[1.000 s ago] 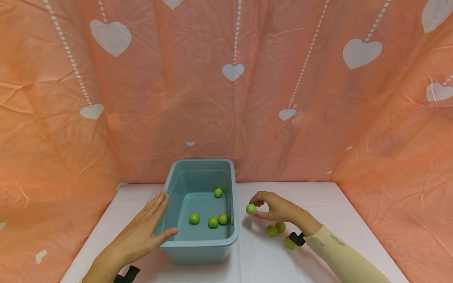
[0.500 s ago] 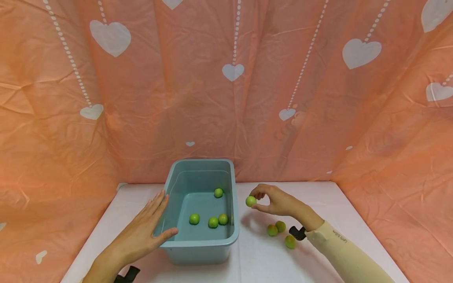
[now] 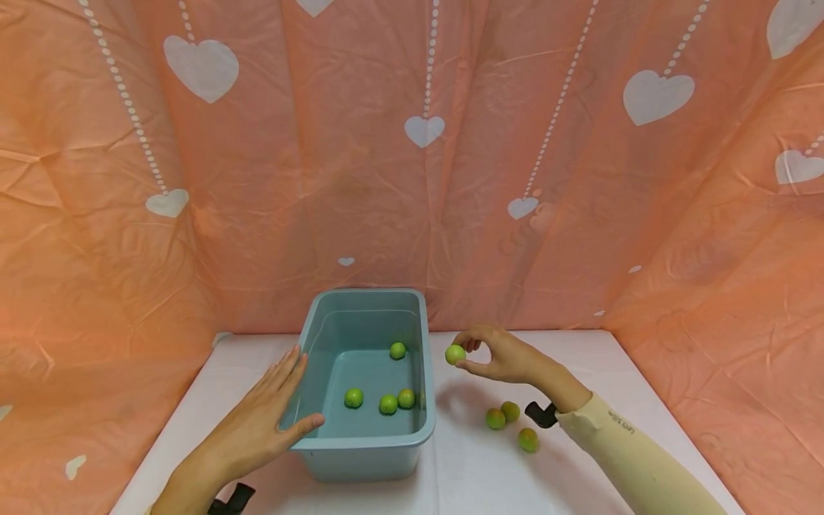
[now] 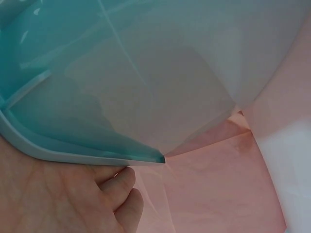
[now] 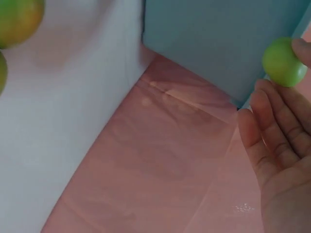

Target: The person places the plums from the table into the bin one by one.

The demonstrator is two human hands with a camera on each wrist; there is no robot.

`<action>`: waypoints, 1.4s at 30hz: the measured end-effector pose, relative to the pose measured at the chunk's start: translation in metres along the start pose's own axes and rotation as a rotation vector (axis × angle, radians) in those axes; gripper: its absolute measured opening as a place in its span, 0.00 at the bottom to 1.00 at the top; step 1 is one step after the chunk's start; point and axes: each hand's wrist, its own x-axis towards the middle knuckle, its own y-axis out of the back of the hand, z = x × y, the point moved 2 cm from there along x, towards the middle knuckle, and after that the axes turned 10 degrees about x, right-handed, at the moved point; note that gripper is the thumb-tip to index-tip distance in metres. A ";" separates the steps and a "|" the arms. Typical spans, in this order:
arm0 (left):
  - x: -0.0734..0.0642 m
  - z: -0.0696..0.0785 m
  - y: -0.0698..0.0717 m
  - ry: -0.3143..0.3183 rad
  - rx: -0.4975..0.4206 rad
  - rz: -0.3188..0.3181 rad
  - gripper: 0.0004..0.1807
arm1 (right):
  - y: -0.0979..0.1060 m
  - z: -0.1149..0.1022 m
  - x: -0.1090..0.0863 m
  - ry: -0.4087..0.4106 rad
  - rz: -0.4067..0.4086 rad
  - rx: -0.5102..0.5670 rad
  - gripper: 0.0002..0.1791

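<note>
My right hand (image 3: 505,355) pinches a small round green fruit (image 3: 455,354) between thumb and fingertips, raised above the table to the right of the blue-grey plastic tub (image 3: 427,372). In the right wrist view the same green fruit (image 5: 283,63) shows between the thumb and fingers, overlapping the tub's rim. My left hand (image 3: 254,422) lies with straight fingers along the tub's left rim, thumb over the near corner. The left wrist view shows its palm and fingers against the outside of the rim. Several green fruits (image 3: 353,398) lie on the tub's floor.
On the white-covered table (image 3: 476,465), right of the tub, lie three more green fruits (image 3: 528,440) with an orange blush, two of them side by side. An orange sheet (image 3: 360,179) with white hearts hangs behind and on both sides.
My right hand has risen with the green fruit, away from the three fruits on the table, and shifted very slightly left. The left hand and tub have stayed put.
</note>
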 end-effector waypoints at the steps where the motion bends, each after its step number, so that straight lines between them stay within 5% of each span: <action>1: 0.000 0.000 0.000 0.004 -0.003 -0.004 0.56 | 0.001 -0.001 0.001 0.008 0.006 -0.002 0.12; 12: 0.000 0.001 0.000 0.002 -0.009 -0.001 0.55 | 0.008 -0.013 0.013 0.173 0.099 -0.027 0.16; 20: 0.001 0.001 0.000 0.002 -0.005 -0.001 0.56 | 0.009 -0.022 0.026 0.161 0.120 0.015 0.18; 42: -0.001 0.001 0.000 -0.013 0.004 0.019 0.55 | -0.009 -0.053 0.066 0.228 0.015 0.102 0.17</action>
